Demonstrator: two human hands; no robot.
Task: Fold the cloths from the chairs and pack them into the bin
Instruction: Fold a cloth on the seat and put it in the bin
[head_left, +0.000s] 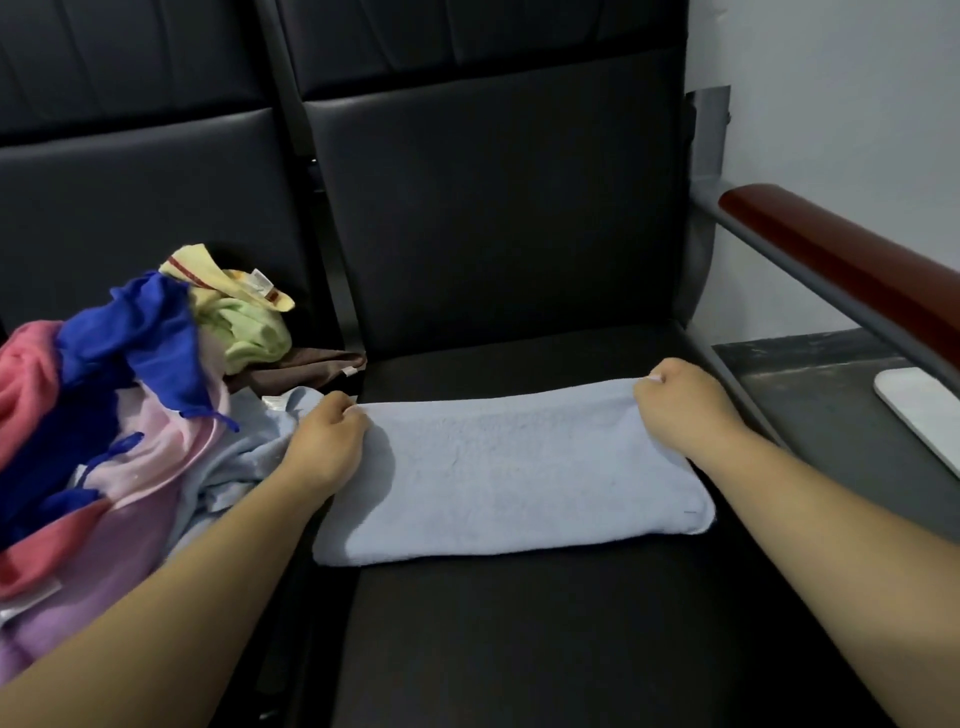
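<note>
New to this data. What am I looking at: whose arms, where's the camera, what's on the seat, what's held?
No machine here: the grips are a person's two bare hands. The picture comes from a wide-angle camera worn on their head, looking forward and down. A light blue towel, folded into a long strip, lies on the black chair seat. The left hand pinches its far left corner and the right hand its far right corner. On the next seat to the left sits a loose pile of coloured cloths, not yet folded. A white object at the right edge is cut off and cannot be identified.
</note>
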